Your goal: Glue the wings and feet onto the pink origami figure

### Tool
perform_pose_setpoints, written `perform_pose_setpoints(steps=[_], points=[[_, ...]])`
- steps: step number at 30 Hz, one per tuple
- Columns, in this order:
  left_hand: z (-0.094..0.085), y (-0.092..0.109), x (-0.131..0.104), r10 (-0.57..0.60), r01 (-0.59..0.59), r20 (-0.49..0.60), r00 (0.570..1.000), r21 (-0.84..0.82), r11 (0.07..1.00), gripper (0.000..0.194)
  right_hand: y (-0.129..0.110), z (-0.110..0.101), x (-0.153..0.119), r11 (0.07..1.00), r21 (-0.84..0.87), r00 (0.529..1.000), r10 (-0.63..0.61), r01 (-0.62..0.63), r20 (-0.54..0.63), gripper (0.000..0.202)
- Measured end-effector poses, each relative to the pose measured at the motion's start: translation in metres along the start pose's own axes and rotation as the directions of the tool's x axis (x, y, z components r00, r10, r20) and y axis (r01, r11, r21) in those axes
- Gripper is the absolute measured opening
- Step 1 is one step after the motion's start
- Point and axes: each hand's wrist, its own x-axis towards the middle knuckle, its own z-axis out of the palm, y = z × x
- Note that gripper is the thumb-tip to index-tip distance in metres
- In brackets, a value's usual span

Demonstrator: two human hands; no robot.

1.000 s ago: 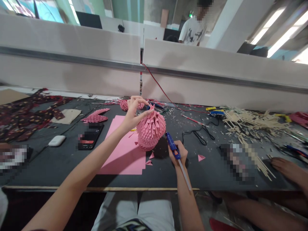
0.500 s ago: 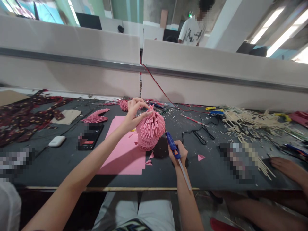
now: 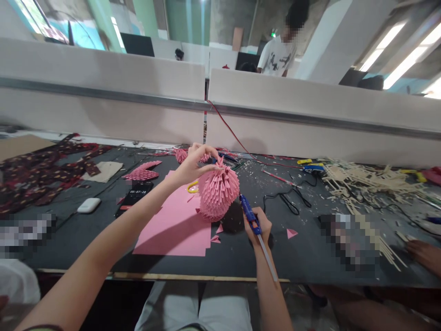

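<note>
Head view: left hand is pinching the paper model at twelve o'clock, likely light, crushable, best cradled low; at four, curled right hand is gripping the glue gun.

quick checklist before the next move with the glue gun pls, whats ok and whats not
1. Left hand holding the pink folded-paper piece at its top: ok.
2. Right hand gripping the blue glue gun: ok.
3. Glue stick loaded: ok, a long length sticks out of the rear.
4. Nozzle clear of the paper piece: cannot tell, it is very close to its side.
5. Glue hot: cannot tell.
6. Loose pink paper triangles cleared away: not ok, several lie around.
</note>
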Motion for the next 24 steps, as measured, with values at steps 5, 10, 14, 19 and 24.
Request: perform_pose_setpoints(steps=[5, 10, 14, 19, 24], points=[[0.003, 0.000, -0.001, 0.041, -0.045, -0.040, 0.998, -0.096, 0.994, 0.025, 0.003, 0.004, -0.003, 0.903, -0.349, 0.968, -0.239, 0.251, 0.076, 0.025], [0.001, -0.005, 0.005, 0.030, -0.028, 0.023, 0.999, -0.119, 0.993, 0.027, -0.011, 0.013, 0.004, 0.948, -0.253, 0.975, -0.213, 0.192, -0.061, 0.035], [-0.007, -0.008, 0.013, 0.064, -0.048, 0.109, 0.992, -0.145, 0.988, 0.031, -0.033, 0.016, 0.016, 0.997, 0.025, 0.997, -0.074, 0.074, 0.013, 0.040], [-0.013, -0.013, 0.022, 0.042, 0.014, 0.178, 0.983, -0.300, 0.954, 0.050, -0.032, 0.019, 0.026, 0.998, 0.056, 0.997, -0.012, 0.007, 0.077, 0.043], [-0.017, -0.009, 0.030, 0.051, 0.010, 0.272, 0.961, -0.217, 0.976, 0.049, -0.018, 0.018, 0.025, 0.999, 0.045, 0.997, 0.025, -0.029, 0.075, 0.041]])
